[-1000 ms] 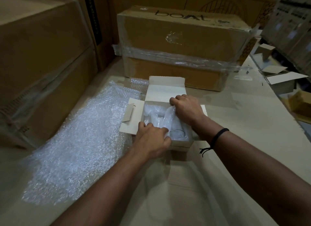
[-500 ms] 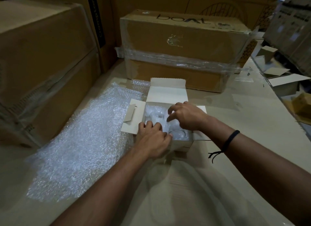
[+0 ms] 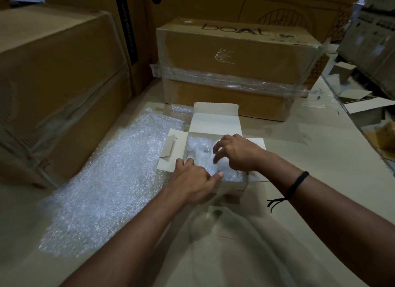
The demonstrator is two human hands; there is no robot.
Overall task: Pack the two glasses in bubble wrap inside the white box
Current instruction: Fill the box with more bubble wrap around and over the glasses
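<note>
The white box (image 3: pixel 215 121) stands open on the table, its back and side flaps spread out. Inside lie the glasses in bubble wrap (image 3: pixel 198 150), a pale bundle partly hidden by my hands; one glass rim shows near the front. My left hand (image 3: pixel 192 180) rests on the box's near left corner, fingertips dipping onto the wrap and thumb stretched along the front edge. My right hand (image 3: pixel 237 154) hovers just over the bundle, its fingers spread, loosely bent and holding nothing.
A loose sheet of bubble wrap (image 3: pixel 111 180) covers the table left of the box. Large cardboard cartons stand at the left (image 3: pixel 53 83) and behind (image 3: pixel 235 68). Small open white boxes (image 3: pixel 363 107) lie at the right edge.
My right hand has let go of the wrapped glass it was pushing down and has lifted slightly, its fingers spreading. My left hand has stayed at the near corner.
</note>
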